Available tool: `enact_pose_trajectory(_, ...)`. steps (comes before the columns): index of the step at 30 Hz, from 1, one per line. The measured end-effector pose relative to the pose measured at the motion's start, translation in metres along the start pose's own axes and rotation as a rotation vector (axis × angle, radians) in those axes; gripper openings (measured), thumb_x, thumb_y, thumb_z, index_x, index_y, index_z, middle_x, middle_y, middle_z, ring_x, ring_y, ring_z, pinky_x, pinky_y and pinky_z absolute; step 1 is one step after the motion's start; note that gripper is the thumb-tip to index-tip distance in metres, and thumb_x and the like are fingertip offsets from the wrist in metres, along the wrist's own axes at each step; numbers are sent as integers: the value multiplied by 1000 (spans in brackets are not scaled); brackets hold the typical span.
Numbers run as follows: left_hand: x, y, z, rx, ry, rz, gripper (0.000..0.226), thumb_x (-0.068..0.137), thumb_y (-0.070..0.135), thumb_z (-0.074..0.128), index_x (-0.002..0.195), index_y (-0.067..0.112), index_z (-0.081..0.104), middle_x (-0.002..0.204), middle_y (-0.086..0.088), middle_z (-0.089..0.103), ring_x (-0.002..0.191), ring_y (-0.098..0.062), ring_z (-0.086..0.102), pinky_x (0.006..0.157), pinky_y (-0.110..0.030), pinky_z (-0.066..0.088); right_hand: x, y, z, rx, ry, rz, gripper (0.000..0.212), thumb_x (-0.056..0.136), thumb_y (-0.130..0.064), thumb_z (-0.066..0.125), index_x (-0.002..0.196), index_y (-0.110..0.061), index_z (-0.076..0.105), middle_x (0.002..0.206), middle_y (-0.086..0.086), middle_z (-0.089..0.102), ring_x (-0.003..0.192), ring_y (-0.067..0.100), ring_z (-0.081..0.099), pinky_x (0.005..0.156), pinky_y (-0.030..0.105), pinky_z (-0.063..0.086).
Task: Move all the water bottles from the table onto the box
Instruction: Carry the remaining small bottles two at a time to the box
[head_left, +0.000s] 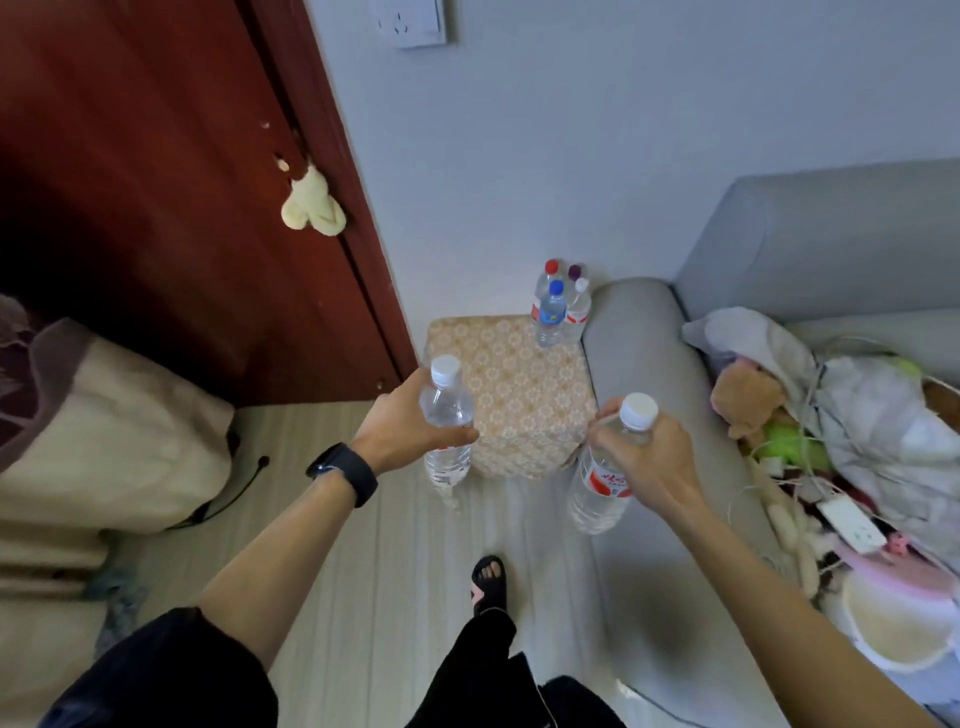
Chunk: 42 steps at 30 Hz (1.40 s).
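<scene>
Bottles fill both hands. The left hand (401, 425) has fingers and thumb curled round the middle of a clear ribbed plastic water bottle with a white screw cap (447, 408), held upright just near of the box's near left corner. The right hand (649, 462) grips the shoulder of a second clear plastic bottle with a white cap and a red label (597, 488). This one is slightly tilted and hangs in the gap between the box's near right corner and the sofa arm. Both bottles are in the air.

The square box in a yellow-beige floral-patterned covering (511, 395) stands on the pale wood-plank floor (395, 561) against the white wall. It is wedged between a dark red-brown wooden door (171, 218) on the left and the rounded grey fabric sofa arm (641, 358) just beside it on the right. Four upright clear plastic bottles cluster tightly on its far right corner. A blue-capped bottle with a blue label (551, 314) is nearest, with a white-capped bottle with a red label (579, 310) to its right. A red-capped bottle (552, 269) and a purple-capped bottle (574, 272) stand behind them.

A soft pale yellow cloth lump (314, 205) hangs at the door's edge, and a white socket plate (413, 23) sits high on the wall. A black smartwatch band (345, 474) wraps the left wrist. One foot in a black sandal (488, 579) stands on the floor near the sofa. The sofa seat is heaped with crumpled white fabric (857, 395), a brown plush toy (745, 400) and a white power strip (852, 522) among loose cables. At the left edge lies a cream padded bundle (104, 431) with a thin black cable (239, 488) beside it
</scene>
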<state>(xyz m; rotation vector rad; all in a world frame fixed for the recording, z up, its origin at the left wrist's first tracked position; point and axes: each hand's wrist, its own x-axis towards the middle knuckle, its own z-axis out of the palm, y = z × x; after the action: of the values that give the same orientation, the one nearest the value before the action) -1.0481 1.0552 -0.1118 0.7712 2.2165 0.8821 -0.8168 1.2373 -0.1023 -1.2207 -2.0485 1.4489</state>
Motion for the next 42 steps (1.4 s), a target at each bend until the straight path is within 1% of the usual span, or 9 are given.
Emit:
enact_pose_trajectory(8,151,30,15,-70,-79,-83,76,65,47,89,127,35,48,114,12,64,101,-11,63,82,-27,52,142,1,8,-2,-10,95,32,58,-38,70,85,-20,69,82,-7,72,77,4,65,63,15,45)
enact_pose_trajectory(15,255,26,70,-155,-113,-200,72,68,39,90,126,32,48,115,8,65,102,-17,63,79,-27,51,259,44,19,-2,-126,146,29,64,-28,72,90,-17,64,88,-2,68,72,-4,59,61,8,43)
enact_pose_trajectory(19,294,9,112,-187,-94,-256,69,74,29,88,128,28,46,114,4,64,100,-20,61,72,-26,48,310,80,35,-10,-177,206,28,76,-18,81,99,-22,65,104,-7,62,86,-5,58,65,3,40)
enact_pose_trajectory(21,312,0,131,-192,-71,-298,69,74,26,87,129,31,46,110,5,64,98,-19,61,72,-27,49,331,98,43,-4,-185,260,29,81,-17,80,103,-28,64,110,-19,57,96,0,58,71,5,40)
enact_pose_trajectory(24,341,-16,157,-195,-78,-344,65,75,24,87,123,36,45,106,10,64,96,-17,62,68,-23,47,360,124,58,-20,-237,338,36,85,-27,76,114,-40,59,117,-16,56,101,2,60,77,17,44)
enact_pose_trajectory(29,379,-43,194,-148,-151,-393,72,74,25,87,131,37,44,109,6,65,98,-21,64,74,-30,51,391,163,84,-54,-256,396,45,86,-25,77,125,-34,56,123,-9,58,96,-5,58,64,3,45)
enact_pose_trajectory(32,390,-57,208,-127,-159,-392,73,74,25,87,132,36,45,109,7,66,93,-20,64,69,-25,49,399,181,95,-67,-252,413,49,87,-25,77,131,-29,55,124,-6,59,96,-5,59,62,5,47)
enact_pose_trajectory(36,396,-70,212,-63,-191,-393,75,73,26,86,135,35,45,111,5,69,96,-22,65,78,-35,55,401,196,102,-141,-294,414,50,87,-32,75,132,-31,52,126,-8,60,103,5,62,79,13,48)
enact_pose_trajectory(42,404,-76,198,29,-302,-345,87,75,24,85,145,35,35,119,0,67,104,-26,65,81,-34,52,392,198,109,-193,-293,383,58,88,-31,75,139,-28,47,139,-9,54,123,11,54,106,34,45)
